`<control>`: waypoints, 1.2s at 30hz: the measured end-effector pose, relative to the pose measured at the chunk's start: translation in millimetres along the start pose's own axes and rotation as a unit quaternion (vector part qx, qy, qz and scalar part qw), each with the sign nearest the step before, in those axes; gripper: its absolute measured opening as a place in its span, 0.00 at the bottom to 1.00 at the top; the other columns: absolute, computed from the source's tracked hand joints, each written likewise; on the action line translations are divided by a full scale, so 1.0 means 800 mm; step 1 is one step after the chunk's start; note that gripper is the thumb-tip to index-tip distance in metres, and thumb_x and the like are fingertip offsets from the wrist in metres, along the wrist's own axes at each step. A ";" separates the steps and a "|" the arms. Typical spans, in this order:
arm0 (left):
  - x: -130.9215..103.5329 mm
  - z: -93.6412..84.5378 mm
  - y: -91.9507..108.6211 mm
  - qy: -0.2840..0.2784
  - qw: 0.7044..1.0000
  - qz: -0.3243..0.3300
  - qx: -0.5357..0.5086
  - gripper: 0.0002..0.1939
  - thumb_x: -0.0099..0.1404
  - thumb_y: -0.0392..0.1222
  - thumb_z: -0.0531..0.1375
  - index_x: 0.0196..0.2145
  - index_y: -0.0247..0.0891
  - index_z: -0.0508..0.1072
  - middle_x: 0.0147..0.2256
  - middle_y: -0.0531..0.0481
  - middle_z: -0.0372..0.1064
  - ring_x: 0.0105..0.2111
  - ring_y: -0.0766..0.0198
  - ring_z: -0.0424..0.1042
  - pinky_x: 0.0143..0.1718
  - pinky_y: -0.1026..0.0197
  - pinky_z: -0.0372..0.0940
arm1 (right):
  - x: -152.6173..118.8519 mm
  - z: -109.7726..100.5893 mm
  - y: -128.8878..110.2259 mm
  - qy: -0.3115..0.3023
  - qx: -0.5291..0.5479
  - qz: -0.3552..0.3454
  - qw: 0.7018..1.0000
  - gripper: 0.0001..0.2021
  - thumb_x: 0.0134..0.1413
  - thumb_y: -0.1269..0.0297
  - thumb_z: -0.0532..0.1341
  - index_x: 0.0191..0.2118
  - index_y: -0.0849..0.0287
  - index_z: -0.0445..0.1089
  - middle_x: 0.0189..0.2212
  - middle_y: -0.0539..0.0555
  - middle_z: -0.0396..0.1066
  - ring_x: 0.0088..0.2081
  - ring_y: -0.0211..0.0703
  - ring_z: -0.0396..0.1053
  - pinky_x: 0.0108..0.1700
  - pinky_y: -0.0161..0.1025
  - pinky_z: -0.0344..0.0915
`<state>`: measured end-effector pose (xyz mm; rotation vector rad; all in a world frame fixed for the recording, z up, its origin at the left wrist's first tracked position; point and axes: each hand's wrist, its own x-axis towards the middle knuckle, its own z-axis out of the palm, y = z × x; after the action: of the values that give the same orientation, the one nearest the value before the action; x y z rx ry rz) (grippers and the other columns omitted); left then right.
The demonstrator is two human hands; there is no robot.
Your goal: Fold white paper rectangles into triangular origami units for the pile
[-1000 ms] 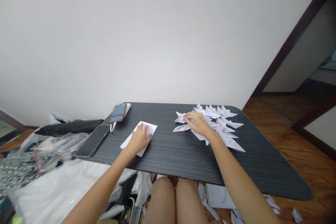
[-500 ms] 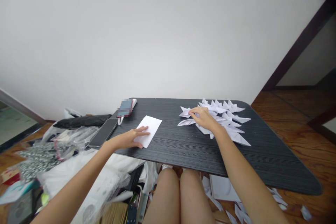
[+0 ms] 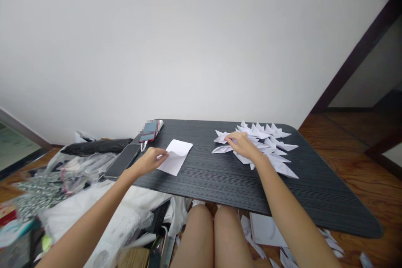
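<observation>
My left hand (image 3: 157,158) has thumb and fingers pinched on the white paper sheets (image 3: 177,155) — lying near the table's (image 3: 204,180) near-left edge — and lifts the top one's side. Beyond that, by the left corner, I see a black smartphone (image 3: 123,161) and a red-edged phone (image 3: 149,130) with a white cable (image 3: 143,146). My right hand (image 3: 241,144) pinches a folded paper boat (image 3: 220,136) at the left of the paper boats (image 3: 276,144) grouped toward the far-right corner.

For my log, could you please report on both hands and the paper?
Left hand pinching edge of white sheet. Right hand at folded papers, grip unclear. Possible snag: dark phone near left hand.
</observation>
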<state>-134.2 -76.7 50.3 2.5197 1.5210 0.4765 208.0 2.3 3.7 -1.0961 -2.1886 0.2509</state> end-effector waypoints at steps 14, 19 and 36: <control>0.138 0.023 0.088 0.179 0.844 -0.043 -0.504 0.11 0.47 0.44 0.63 0.25 0.33 0.73 0.26 0.48 0.72 0.27 0.65 0.69 0.32 0.63 0.63 | 0.021 0.018 -0.028 0.098 0.447 0.145 0.877 0.21 0.47 0.54 0.55 0.46 0.58 0.64 0.41 0.56 0.69 0.40 0.43 0.67 0.42 0.42 0.63; 0.170 0.056 0.105 0.112 0.827 0.021 -0.550 0.12 0.47 0.44 0.62 0.26 0.32 0.74 0.37 0.44 0.71 0.39 0.58 0.68 0.41 0.59 0.61 | 0.021 0.015 -0.028 0.096 0.507 0.175 0.838 0.15 0.42 0.58 0.59 0.37 0.59 0.69 0.34 0.54 0.71 0.35 0.43 0.68 0.35 0.39 0.65; 0.176 0.105 0.114 0.227 0.864 -0.025 -0.449 0.14 0.49 0.43 0.60 0.33 0.32 0.69 0.30 0.45 0.71 0.29 0.62 0.71 0.32 0.63 0.66 | 0.018 -0.002 -0.033 0.149 0.352 0.133 0.914 0.11 0.42 0.59 0.58 0.31 0.59 0.64 0.27 0.51 0.66 0.28 0.38 0.64 0.28 0.33 0.61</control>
<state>31.6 6.7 25.0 1.6778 1.0611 1.4486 185.9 -3.3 23.2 -0.9225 -1.4738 0.8582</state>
